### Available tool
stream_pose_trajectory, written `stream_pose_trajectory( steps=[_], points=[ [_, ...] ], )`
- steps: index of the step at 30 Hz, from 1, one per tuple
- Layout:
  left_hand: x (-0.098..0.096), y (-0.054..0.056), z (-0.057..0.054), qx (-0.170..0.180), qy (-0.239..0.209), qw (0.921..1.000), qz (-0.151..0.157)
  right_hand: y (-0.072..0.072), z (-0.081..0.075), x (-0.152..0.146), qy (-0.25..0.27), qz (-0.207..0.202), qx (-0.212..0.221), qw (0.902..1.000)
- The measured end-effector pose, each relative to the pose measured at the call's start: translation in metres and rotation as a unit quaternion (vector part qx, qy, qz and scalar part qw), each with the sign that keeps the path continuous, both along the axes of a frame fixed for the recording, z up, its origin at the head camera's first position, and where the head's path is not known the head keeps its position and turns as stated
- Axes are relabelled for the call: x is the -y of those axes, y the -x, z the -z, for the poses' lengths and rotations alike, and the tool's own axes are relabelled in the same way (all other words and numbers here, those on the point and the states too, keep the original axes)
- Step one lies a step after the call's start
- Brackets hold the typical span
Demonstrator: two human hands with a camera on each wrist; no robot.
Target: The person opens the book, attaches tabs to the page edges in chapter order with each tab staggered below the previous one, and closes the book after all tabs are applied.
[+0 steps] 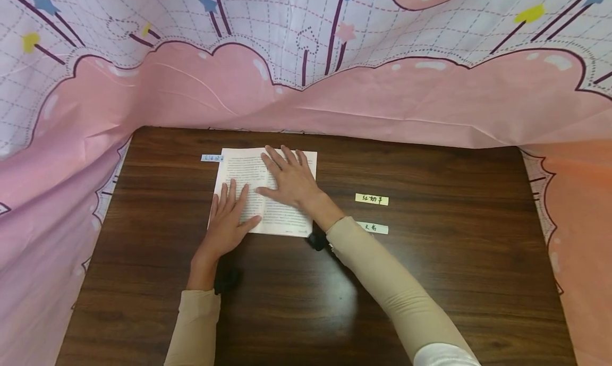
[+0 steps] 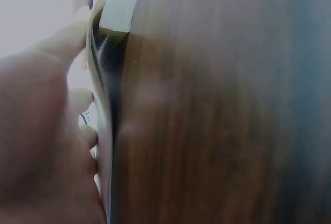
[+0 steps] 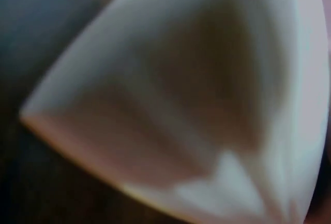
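Observation:
An open book with printed pages lies flat on the dark wooden table. My left hand rests on the left page near its lower corner, fingers spread and straight. Over the upper part of the right page lies my right hand, fingers extended, its thumb reaching across the centre fold. From the left wrist, the hand appears beside the book's curved cover edge and page block. Blurred, fanned pages fill most of the right wrist view.
A blue paper strip with handwriting touches the book's upper left edge. To the right lie a yellow strip and a pale green strip, both handwritten. A pink patterned curtain encloses the table.

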State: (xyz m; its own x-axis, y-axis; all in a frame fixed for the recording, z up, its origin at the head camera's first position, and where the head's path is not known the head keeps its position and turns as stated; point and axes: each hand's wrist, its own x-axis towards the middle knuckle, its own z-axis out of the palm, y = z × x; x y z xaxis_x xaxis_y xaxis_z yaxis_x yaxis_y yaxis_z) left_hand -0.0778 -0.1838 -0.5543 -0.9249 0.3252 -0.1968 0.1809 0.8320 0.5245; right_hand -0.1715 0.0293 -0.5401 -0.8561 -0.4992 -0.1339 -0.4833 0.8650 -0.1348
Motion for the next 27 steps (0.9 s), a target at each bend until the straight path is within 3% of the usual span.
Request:
stream_pose_trajectory(
  steps=[5,10,17,23,27],
  points=[
    [-0.003,0.000,-0.004,0.008,0.023,0.9997,-0.003,-0.001,0.002,0.000,-0.002,-0.001,-0.011,0.9999],
    [-0.005,0.000,-0.004,-0.003,0.015,0.9999,-0.008,-0.004,0.003,-0.002,-0.008,0.002,-0.020,0.9998],
    [-0.006,0.002,-0.010,-0.075,0.004,0.9962,-0.043,-0.005,0.003,-0.003,0.011,-0.004,-0.019,0.9998],
    [-0.008,0.003,-0.019,-0.104,-0.002,0.9925,-0.064,-0.003,-0.001,-0.004,0.022,-0.009,-0.021,0.9995],
    [-0.011,0.002,-0.022,-0.144,0.011,0.9871,-0.070,-0.003,-0.002,-0.010,0.038,-0.004,-0.027,0.9989]
  ],
)
